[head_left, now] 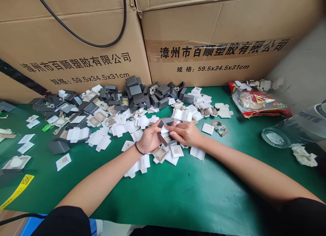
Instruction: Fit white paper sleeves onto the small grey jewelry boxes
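Observation:
Near the middle of the green table (193,188), my left hand (150,138) is wrapped round the left side of a small dark grey box (166,139). The box is open, with a white piece and a pale insert showing inside. My right hand (187,133) has its fingers at the box's right side and over the white piece; whether it grips that piece is hidden. Folded white card pieces (175,150) lie under and around both hands. Behind them is a heap of dark grey boxes (139,98).
Large cardboard cartons (214,29) stand along the back. At right are a red snack packet (262,102), a clear cup (292,129) and crumpled tissue (304,155). A yellow strip (19,192) lies at the left edge. A black cable (102,45) hangs over the left carton.

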`<act>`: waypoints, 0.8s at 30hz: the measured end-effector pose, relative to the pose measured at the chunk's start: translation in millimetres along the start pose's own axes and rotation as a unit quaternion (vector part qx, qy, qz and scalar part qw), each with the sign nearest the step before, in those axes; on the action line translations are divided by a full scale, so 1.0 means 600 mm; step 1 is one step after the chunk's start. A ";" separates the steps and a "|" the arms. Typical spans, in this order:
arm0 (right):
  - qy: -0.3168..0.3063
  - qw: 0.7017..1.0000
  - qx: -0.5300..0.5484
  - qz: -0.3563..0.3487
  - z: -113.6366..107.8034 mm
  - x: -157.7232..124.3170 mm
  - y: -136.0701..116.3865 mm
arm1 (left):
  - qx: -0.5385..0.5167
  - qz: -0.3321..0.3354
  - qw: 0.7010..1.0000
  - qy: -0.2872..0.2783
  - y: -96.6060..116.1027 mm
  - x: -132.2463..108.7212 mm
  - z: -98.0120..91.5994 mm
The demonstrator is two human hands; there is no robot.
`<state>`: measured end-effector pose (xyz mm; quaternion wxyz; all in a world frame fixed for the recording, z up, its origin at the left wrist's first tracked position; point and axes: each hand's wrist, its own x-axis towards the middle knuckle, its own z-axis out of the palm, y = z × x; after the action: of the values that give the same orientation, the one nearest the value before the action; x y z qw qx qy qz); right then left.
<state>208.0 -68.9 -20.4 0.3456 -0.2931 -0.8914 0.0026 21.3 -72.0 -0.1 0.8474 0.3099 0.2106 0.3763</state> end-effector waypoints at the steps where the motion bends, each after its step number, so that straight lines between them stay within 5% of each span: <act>1: -0.003 1.000 0.002 0.002 0.000 0.000 0.000 | 0.002 -0.001 1.000 -0.001 0.000 0.000 -0.001; 24: -0.051 0.998 0.020 -0.035 -0.004 0.001 0.007 | 0.077 0.025 0.997 0.012 -0.010 -0.001 0.003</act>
<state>211.4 -65.5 -19.1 0.3054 -0.2545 -0.9173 0.0229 24.7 -76.3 -2.6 0.8086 0.3749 0.2416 0.3838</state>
